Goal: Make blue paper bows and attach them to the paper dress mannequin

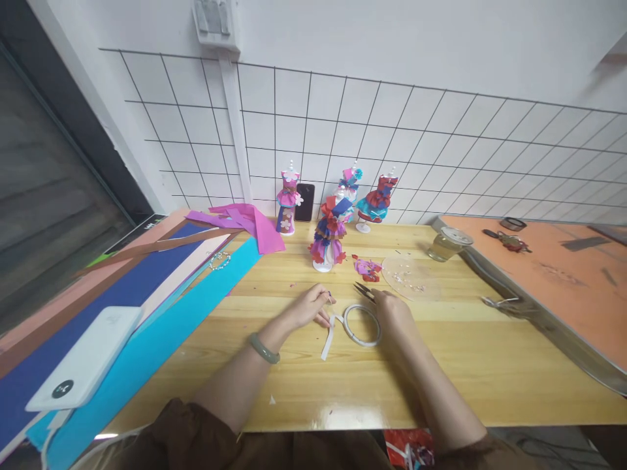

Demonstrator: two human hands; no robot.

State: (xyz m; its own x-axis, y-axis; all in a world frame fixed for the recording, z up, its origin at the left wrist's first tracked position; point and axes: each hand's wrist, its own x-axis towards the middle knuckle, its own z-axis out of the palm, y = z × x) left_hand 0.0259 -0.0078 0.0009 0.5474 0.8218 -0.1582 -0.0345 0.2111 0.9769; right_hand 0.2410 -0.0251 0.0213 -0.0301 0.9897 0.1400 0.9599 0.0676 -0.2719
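My left hand [311, 307] is over the middle of the wooden table, its fingers pinched around something small that I cannot make out. Just beside its fingertips hangs a short white tape strip [328, 341], whose curled end reaches toward a white tape roll [345, 324] lying flat. To the right of the roll, my right hand [392, 313] is closed around dark-tipped scissors [363, 289], their blades pointing up and left. Beyond the hands stands a small dress form [329, 238] covered in red, blue and purple paper ruffles. Colored paper scraps [367, 268] lie to its right.
More decorated dress forms [288, 205] and a black phone [304, 202] stand by the wall. Colored paper sheets [196, 294] and a white power bank [88, 356] cover the left side. A clear plate of beads [409, 277] and a lidded jar [448, 244] sit at right.
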